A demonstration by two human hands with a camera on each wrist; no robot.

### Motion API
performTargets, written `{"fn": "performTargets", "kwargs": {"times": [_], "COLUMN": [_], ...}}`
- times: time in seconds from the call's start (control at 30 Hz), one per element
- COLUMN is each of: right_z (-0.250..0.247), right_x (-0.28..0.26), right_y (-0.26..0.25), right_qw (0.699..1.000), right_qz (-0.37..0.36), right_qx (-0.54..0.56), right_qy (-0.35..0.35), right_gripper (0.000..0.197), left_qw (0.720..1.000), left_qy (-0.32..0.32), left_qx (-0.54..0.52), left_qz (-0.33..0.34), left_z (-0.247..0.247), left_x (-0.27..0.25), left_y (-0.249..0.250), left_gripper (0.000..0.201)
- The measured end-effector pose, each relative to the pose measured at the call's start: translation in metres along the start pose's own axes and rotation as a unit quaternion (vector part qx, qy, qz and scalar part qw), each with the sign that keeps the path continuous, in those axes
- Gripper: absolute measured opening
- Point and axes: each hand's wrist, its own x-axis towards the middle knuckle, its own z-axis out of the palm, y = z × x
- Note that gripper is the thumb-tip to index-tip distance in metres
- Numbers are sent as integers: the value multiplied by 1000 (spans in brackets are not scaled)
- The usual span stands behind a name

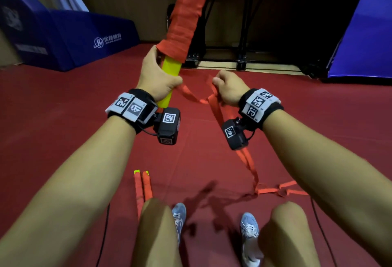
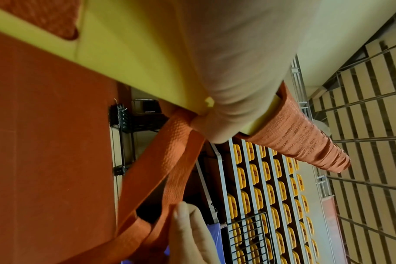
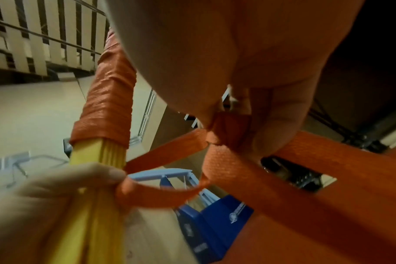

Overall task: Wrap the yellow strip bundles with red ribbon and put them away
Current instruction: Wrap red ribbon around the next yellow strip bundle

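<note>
A long yellow strip bundle [image 1: 171, 68] stands tilted upright in front of me, its upper part wound in red ribbon [image 1: 186, 10]. My left hand [image 1: 158, 73] grips the bare yellow section just below the wrapping and pins the ribbon against it with the thumb. My right hand [image 1: 228, 87] is closed on the loose red ribbon [image 1: 214, 105], which sags between the two hands and trails down to the floor at the right. In the right wrist view the ribbon [image 3: 228, 160] passes through my curled fingers, and the bundle [image 3: 102, 187] is at lower left.
Two wrapped bundles [image 1: 143, 190] lie on the red floor mat [image 1: 63, 101] by my left knee. Blue padded mats stand at far left [image 1: 70, 40] and far right [image 1: 364, 33]. A black metal frame [image 1: 241, 54] stands behind the bundle. My shoes [image 1: 250, 230] are below.
</note>
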Motion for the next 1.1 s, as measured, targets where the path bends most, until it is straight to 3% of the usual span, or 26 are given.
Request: {"fn": "performTargets", "kwargs": {"times": [0.17, 0.4, 0.53, 0.63, 0.67, 0.73, 0.83, 0.9, 1.1], "right_z": [22, 23, 22, 16, 14, 12, 11, 10, 15], "right_x": [3, 6, 0, -9, -11, -14, -20, -24, -25], "right_y": [-19, -17, -21, -26, -26, -23, -19, -22, -9], "right_qw": [964, 956, 929, 905, 901, 913, 963, 980, 980], "right_qz": [0, -28, 42, 58, 49, 28, -29, -78, -152], "right_qx": [266, 292, 367, 415, 420, 392, 248, 168, 127], "right_qy": [8, 8, 5, -80, -102, -113, -98, -70, -12], "right_gripper": [37, 40, 39, 25, 30, 54, 86, 76, 47], "left_qw": [999, 993, 985, 981, 981, 980, 977, 975, 961], "left_qy": [-16, -58, -59, -32, -29, -29, -24, -22, -15], "left_qx": [-48, -98, -150, -177, -181, -182, -194, -193, -230], "left_qz": [16, -20, -57, -66, -69, -80, -92, -104, -149], "left_z": [11, 14, 25, 30, 31, 32, 35, 37, 40], "left_x": [-9, -20, -24, -24, -24, -24, -25, -26, -27], "left_y": [0, -3, -5, -4, -4, -5, -5, -6, -14], "left_gripper": [70, 67, 61, 64, 66, 58, 46, 44, 43]}}
